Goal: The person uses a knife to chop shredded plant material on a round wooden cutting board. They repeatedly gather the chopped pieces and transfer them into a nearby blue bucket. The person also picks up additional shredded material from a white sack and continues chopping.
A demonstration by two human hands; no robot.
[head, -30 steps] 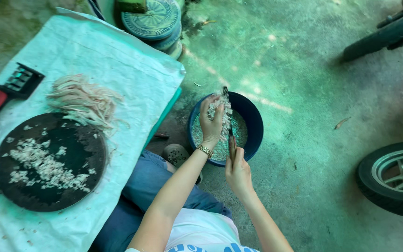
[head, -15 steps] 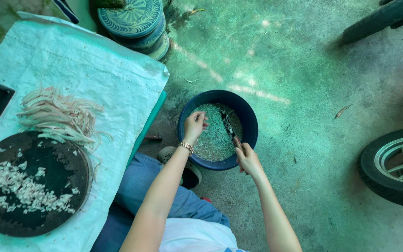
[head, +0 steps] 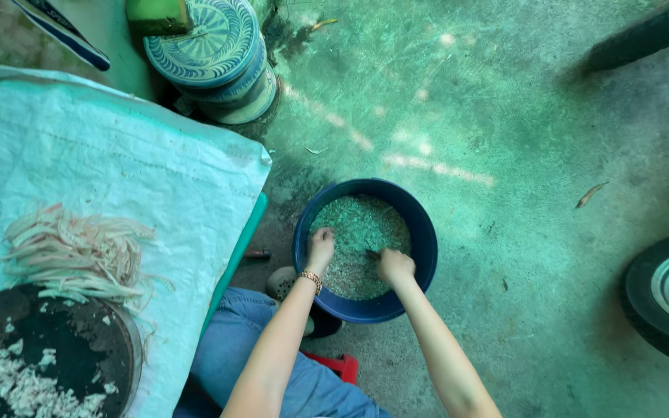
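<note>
A: Two hands in the bucket [head: 420, 224] now. Left hand [head: 320, 249] and right hand [head: 393, 266] both pressed down on the feed [head: 358, 228], near the front edge, a little apart from each other.

B: Change from a second ago?

A: Then the left hand was lifted with a pale clump on it and the right held a dark thin tool over the bucket. Clump is gone now, so it looks dropped into the mix. Something dark pokes out left of the right hand, maybe that tool; too small to tell.

B: Meaning?

A: My read: adding is over, this is mixing by hand.

B: Hand state?

A: Left: fingers curled loosely into the feed, clamped on nothing I can see. Right: closed in a fist, on what I cannot tell. Both forearms reach forward and down from the bottom edge, left wrist with a bracelet [head: 310, 277].

B: Bucket where?

A: On the floor [head: 520, 155], just right of the counter [head: 118, 170], in front of the knees in jeans [head: 234, 348].

B: Around it?

A: The counter has a white sheet, pale strips [head: 71, 251], a dark round board [head: 63, 348] with white chopped bits [head: 1, 383]. Stacked patterned bowls [head: 214, 46] beyond, a tyre [head: 660, 298] at the right edge.
</note>
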